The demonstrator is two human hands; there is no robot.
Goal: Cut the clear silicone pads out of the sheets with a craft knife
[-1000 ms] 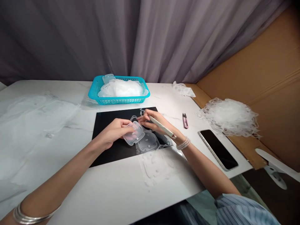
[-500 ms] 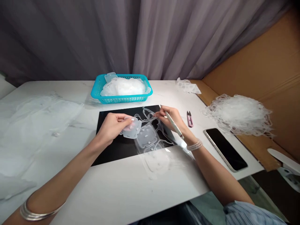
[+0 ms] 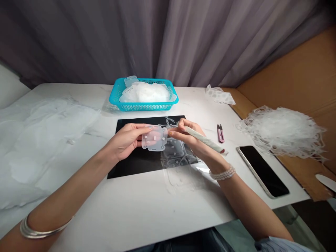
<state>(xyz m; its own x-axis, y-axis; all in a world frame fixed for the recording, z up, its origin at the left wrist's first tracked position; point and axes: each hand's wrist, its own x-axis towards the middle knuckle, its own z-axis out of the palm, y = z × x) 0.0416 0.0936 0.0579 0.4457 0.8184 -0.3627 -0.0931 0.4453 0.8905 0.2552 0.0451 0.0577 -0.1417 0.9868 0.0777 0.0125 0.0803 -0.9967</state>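
Observation:
A translucent notched piece [image 3: 154,139] is pinched between the thumb and fingers of my left hand [image 3: 128,138], above a black mat [image 3: 126,168]. Beside it, my right hand [image 3: 193,134] holds a pale pen-like tool [image 3: 204,140] slanting back over the palm. The right fingertips are at the piece's right edge. Below my right hand lies a clear sheet [image 3: 173,148] with similar outlined shapes, partly on the mat and partly on the white table [image 3: 136,210].
A turquoise basket [image 3: 144,106] of translucent pieces stands behind the mat. On the right are pink snips [image 3: 221,134], a phone [image 3: 264,171], a heap of clear scraps [image 3: 285,131] and brown cardboard [image 3: 296,70]. Clear plastic bags [image 3: 49,140] lie on the left.
My left hand has brought the piece rightward to my right fingertips, its face now turned more to the camera. The pen-like tool lies flatter. The whole view has shifted slightly.

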